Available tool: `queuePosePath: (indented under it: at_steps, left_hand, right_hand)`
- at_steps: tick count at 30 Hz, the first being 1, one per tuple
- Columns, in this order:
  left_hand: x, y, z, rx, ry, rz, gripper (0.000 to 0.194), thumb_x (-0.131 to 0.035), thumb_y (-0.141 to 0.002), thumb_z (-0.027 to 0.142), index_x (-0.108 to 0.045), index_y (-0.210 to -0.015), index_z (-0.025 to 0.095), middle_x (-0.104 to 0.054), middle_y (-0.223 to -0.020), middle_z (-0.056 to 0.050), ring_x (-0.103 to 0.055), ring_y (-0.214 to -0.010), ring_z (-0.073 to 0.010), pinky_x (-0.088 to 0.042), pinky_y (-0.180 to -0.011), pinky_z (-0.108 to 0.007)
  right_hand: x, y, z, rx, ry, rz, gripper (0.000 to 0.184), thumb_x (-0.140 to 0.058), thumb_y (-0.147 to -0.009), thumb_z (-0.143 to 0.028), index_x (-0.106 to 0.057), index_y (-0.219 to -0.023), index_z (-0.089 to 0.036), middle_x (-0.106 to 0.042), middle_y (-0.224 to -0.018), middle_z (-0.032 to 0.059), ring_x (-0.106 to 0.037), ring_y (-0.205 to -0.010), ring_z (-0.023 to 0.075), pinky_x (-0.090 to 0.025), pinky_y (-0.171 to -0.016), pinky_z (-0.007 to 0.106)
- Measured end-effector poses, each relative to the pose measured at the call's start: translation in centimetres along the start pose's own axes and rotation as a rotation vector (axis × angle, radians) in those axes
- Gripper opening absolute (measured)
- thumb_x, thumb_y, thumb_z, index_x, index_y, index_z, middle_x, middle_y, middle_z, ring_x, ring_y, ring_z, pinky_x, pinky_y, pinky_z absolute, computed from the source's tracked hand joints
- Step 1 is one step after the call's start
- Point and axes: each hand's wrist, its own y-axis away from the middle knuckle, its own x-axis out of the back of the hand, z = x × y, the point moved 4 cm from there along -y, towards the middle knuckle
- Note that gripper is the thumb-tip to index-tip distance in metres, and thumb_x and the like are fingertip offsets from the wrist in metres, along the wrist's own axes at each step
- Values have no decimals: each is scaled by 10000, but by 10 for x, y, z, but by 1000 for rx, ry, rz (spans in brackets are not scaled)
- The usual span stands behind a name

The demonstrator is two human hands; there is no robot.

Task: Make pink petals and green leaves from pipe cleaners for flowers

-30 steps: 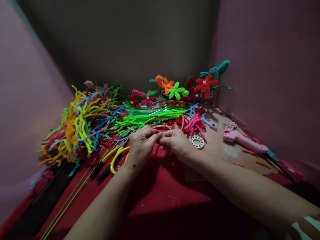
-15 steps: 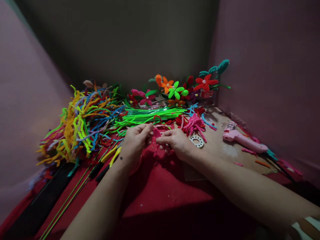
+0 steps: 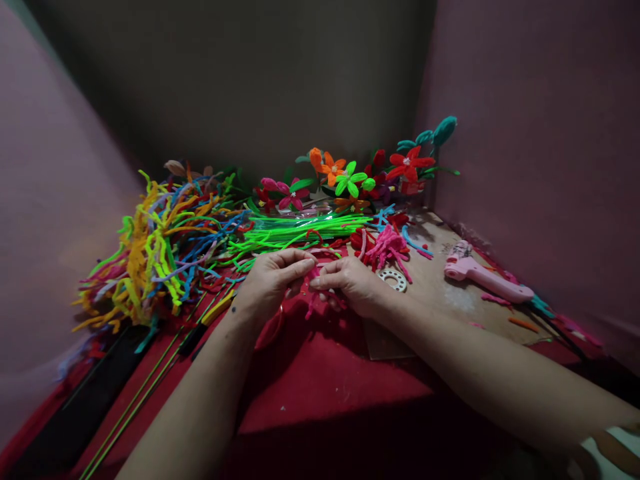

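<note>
Over the middle of the red cloth, my left hand [image 3: 274, 279] and my right hand [image 3: 347, 283] meet with fingertips nearly touching. Both pinch a small pink pipe cleaner piece [image 3: 311, 279], mostly covered by the fingers; its exact shape is hard to make out. A pink strand dangles below the right fingers. Just right of my right hand lies a pale ring with holes [image 3: 393, 280], and behind it a bunch of pink pipe cleaners [image 3: 387, 247]. Yellow-handled pliers or cutters [image 3: 217, 310] lie partly hidden beside my left wrist.
A heap of multicoloured pipe cleaners [image 3: 160, 247] stands at left, with bright green ones [image 3: 305, 228] at centre back. Finished pipe cleaner flowers [image 3: 350, 180] line the wall. On the board at right rests a pink glue gun [image 3: 487, 277]. Thin green stems [image 3: 145, 393] lie at left.
My left hand has shifted slightly right, its fingertips closing over the pink piece, which shows less now. My right hand stays almost in place. The view has moved a little.
</note>
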Motion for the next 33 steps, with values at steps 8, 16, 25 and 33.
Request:
queuePosePath:
  at_steps: [8,16,25,33]
  left_hand:
    - [-3,2,6,-96,-242,170,158,-624,-693,294,-614,-683,137,-495,-530,40,-361,-458,-52,-270,-428,-196]
    - [7,-3,-5,31,1,151,274,-614,-708,419,-584,-756,151,-516,-615,32,-336,-410,-31,-210,-375,-179]
    - [0,0,-7,165,-308,-80,231,-659,-631,356,-607,-639,132,-415,-462,55,-284,-394,-46,-194,-402,-200]
    - [-1,-6,-4,-101,-630,-96,149,-544,-692,268,-584,-596,162,-491,-523,33,-418,-522,-98,-319,-529,-217]
  right_hand:
    - [0,0,-1,-2,14,-10,246,-696,-608,-268,-524,-501,-129,-524,-440,-30,-381,-360,48,-255,-379,203]
    - [4,-2,-5,6,-66,76,120,-661,-590,-209,-604,-587,-103,-565,-502,-6,-422,-376,57,-298,-386,206]
    - [13,-5,-4,46,-56,176,173,-675,-591,-219,-546,-510,-135,-474,-409,-40,-390,-357,61,-294,-371,210]
    - [13,-5,-3,8,70,270,191,-646,-635,-206,-528,-507,-129,-484,-391,-37,-394,-337,52,-289,-364,192]
